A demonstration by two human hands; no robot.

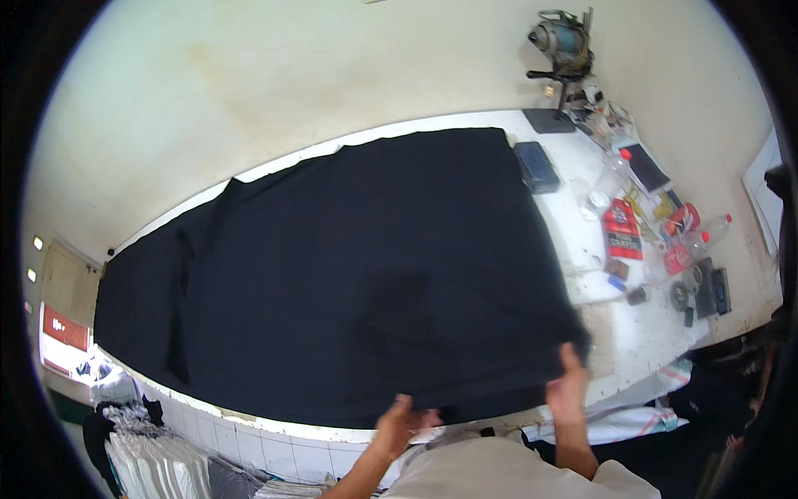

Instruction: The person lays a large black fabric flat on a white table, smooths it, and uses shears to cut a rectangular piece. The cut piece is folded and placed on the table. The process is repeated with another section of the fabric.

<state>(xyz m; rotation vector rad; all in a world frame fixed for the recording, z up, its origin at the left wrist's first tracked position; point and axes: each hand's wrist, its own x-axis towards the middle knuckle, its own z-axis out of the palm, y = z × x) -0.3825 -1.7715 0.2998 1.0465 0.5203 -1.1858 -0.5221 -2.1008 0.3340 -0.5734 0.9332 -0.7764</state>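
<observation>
A large sheet of black cloth (357, 274) lies spread over a long white table, with folds and ripples toward its left end. At the cloth's near right corner is my right hand (568, 392), its thumb up against the dark edge and its fingers closed on the cloth. That edge is smeared by motion. My left hand (404, 426) is at the front edge of the cloth, thumb raised and apart from the fingers, which look loose and open beside the fabric.
A cloth-cutting machine (564, 54) stands at the table's far right corner. Near it lie a dark block (537, 167), plastic bottles (613, 175), a red packet (622, 229) and a tape roll (679, 294). Stacked fabric (158, 461) sits below the table at left.
</observation>
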